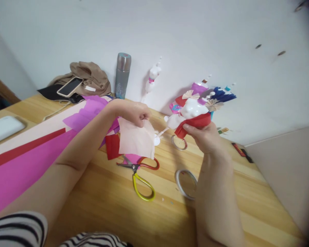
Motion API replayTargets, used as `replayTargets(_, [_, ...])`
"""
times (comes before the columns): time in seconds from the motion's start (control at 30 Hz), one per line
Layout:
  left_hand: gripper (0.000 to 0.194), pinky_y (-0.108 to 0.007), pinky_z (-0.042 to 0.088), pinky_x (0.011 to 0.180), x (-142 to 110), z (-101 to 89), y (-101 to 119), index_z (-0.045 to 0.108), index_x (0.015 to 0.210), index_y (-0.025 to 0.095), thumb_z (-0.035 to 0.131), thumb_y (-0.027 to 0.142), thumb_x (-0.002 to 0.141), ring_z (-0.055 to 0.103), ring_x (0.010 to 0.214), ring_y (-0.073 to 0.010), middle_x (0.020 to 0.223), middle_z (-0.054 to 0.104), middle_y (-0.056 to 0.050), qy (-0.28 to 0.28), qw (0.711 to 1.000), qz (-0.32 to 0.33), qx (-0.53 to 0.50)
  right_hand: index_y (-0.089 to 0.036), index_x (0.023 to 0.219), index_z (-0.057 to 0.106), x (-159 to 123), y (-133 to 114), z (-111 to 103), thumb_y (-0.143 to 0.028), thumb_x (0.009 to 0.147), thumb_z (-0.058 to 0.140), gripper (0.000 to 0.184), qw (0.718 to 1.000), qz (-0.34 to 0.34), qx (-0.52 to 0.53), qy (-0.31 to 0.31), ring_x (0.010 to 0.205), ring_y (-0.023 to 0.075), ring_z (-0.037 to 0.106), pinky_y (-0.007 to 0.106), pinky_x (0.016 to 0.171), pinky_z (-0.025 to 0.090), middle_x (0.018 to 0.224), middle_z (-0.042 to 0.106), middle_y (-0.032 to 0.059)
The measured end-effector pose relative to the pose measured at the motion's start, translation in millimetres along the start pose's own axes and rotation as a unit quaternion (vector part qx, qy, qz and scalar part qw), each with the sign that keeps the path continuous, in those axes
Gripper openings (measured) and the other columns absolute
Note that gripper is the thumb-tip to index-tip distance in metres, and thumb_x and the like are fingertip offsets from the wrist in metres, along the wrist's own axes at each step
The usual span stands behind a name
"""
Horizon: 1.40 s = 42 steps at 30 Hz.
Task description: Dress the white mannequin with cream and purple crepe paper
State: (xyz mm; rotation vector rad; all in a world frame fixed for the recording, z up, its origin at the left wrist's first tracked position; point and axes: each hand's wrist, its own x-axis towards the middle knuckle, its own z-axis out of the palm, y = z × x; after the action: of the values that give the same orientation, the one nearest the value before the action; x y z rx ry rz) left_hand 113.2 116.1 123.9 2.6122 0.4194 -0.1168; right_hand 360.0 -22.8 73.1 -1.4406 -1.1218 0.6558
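My left hand [136, 112] is closed at the top edge of a pale pink piece of crepe paper [136, 137], which hangs over the table. In my right hand [207, 137] is a small white mannequin [195, 109], tilted on its side, with red crepe paper [197, 122] around its lower part. My thumb presses on the red paper. The mannequin's thin stand points down to the left. Open scissors [135, 167] with one red and one yellow handle lie below the pale paper. A red paper scrap [112, 146] lies beside it.
Two tape rolls [186, 184] [179, 142] lie on the wooden table [167, 216]. Another white mannequin [153, 73] and several dressed ones [198, 88] stand by the wall. A grey thermos [123, 75], a phone [70, 86], brown cloth [92, 77] and magenta paper sheets [33, 164] are left.
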Motion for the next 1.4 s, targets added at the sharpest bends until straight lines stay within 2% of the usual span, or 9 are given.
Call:
replayTargets(0.17, [0.011,-0.024,0.037,0.065,-21.4,-11.7,23.5,0.054,0.061,0.018,0.062,0.016,0.069,0.047,0.066,-0.0128,0.065,0.052,0.001,0.025,0.995,0.072,-0.068,-0.021,0.086,0.072,2.1,4.2,3.4,-0.033,0.060,0.086,0.032,0.999,-0.007,0.046,-0.002,0.080,0.0225,0.069,0.041,0.083,0.056,0.087,0.076,0.0050])
replayTargets(0.33, [0.010,-0.025,0.041,0.071,-33.7,-14.3,33.4,0.065,0.067,0.021,0.069,0.029,0.070,0.053,0.073,-0.0156,0.068,0.058,0.000,0.032,0.992,0.038,-0.118,-0.022,0.087,0.070,3.5,9.9,4.5,-0.031,0.064,0.081,0.027,0.998,-0.033,0.046,0.026,0.081,0.0226,0.069,0.041,0.083,0.055,0.086,0.076,0.0044])
replayTargets(0.53, [0.019,-0.025,0.038,0.063,-31.3,-10.1,31.2,0.054,0.059,0.018,0.067,0.025,0.070,0.046,0.064,-0.0128,0.062,0.051,0.000,0.000,0.993,0.071,-0.092,-0.023,0.098,0.069,-5.2,2.5,-0.2,-0.032,0.063,0.084,0.040,0.997,-0.055,0.052,-0.007,0.105,0.0265,0.068,0.043,0.096,0.051,0.109,0.075,0.0075])
replayTargets(0.77, [0.017,-0.020,0.040,0.058,-24.0,21.4,17.6,0.062,0.067,0.017,0.074,0.028,0.066,0.056,0.064,-0.0127,0.065,0.061,0.002,-0.071,0.953,0.058,-0.290,-0.028,0.118,0.064,-28.1,9.5,-13.3,-0.033,0.063,0.086,0.059,0.999,-0.022,0.026,-0.018,0.116,0.0266,0.063,0.044,0.100,0.049,0.130,0.066,0.0094])
replayTargets(0.87, [0.019,-0.020,0.043,0.058,-21.0,38.8,20.3,0.064,0.070,0.017,0.077,0.029,0.063,0.059,0.065,-0.0139,0.066,0.065,0.001,-0.106,0.931,0.027,-0.348,-0.026,0.114,0.064,-44.1,28.0,-12.4,-0.036,0.061,0.087,0.059,0.998,0.018,0.022,0.062,0.103,0.0270,0.067,0.044,0.088,0.054,0.117,0.070,0.0099])
replayTargets(0.93, [0.019,-0.021,0.043,0.056,-18.0,49.3,22.6,0.065,0.069,0.017,0.078,0.028,0.062,0.058,0.061,-0.0131,0.063,0.064,0.001,-0.103,0.924,0.018,-0.369,-0.024,0.098,0.066,-60.8,37.7,-4.5,-0.043,0.066,0.082,0.040,0.992,0.024,0.007,0.126,0.088,0.0244,0.068,0.043,0.081,0.055,0.096,0.072,0.0070])
replayTargets(1.03, [0.019,-0.022,0.045,0.055,-11.8,64.8,21.3,0.067,0.071,0.015,0.079,0.027,0.062,0.058,0.057,-0.0132,0.061,0.063,0.001,-0.093,0.921,0.010,-0.379,-0.022,0.080,0.069,-93.7,40.2,17.3,-0.055,0.073,0.076,0.034,0.996,0.052,0.015,0.073,0.073,0.0212,0.068,0.038,0.073,0.056,0.075,0.071,0.0043])
replayTargets(1.2, [0.026,-0.026,0.049,0.057,-7.2,88.4,11.4,0.068,0.082,0.016,0.080,0.033,0.067,0.063,0.058,-0.0152,0.068,0.069,-0.001,-0.078,0.900,-0.020,-0.428,-0.019,0.092,0.073,-138.1,29.5,51.4,-0.055,0.067,0.082,0.045,0.960,0.177,0.109,-0.187,0.073,0.0230,0.071,0.035,0.068,0.057,0.082,0.077,0.0062])
replayTargets(1.4, [0.030,-0.030,0.056,0.069,-22.2,108.8,7.0,0.064,0.082,0.014,0.081,0.038,0.074,0.067,0.067,-0.0171,0.072,0.070,-0.005,0.017,0.848,-0.087,-0.522,-0.016,0.079,0.072,-142.8,47.8,50.9,-0.047,0.060,0.087,0.039,0.965,0.188,0.102,-0.153,0.061,0.0206,0.068,0.034,0.066,0.055,0.072,0.076,0.0055])
